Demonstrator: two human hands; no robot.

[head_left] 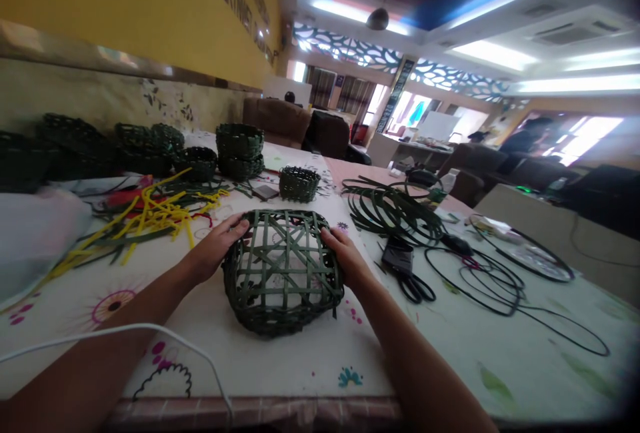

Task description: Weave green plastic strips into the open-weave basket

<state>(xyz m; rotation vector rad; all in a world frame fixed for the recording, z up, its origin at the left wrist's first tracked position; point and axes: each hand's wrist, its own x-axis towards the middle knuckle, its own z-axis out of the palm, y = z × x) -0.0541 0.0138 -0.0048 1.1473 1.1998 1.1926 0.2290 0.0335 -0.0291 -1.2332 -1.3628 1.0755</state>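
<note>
A dark green woven basket [283,273] rests on the printed white tablecloth [250,360], its open lattice of flat strips facing up. My left hand [217,250] holds its left side, with the fingers over the rim. My right hand [345,260] grips the opposite side in the same way. Both hands press against the weave, and the fingers are partly hidden behind the strips.
Finished green baskets [240,150] stand stacked at the back left, near yellow strips [155,216]. Coiled green strips [393,210], black scissors [400,266] and black cords [480,280] lie to the right. A white cable [125,333] crosses my left forearm. A person stands far back right.
</note>
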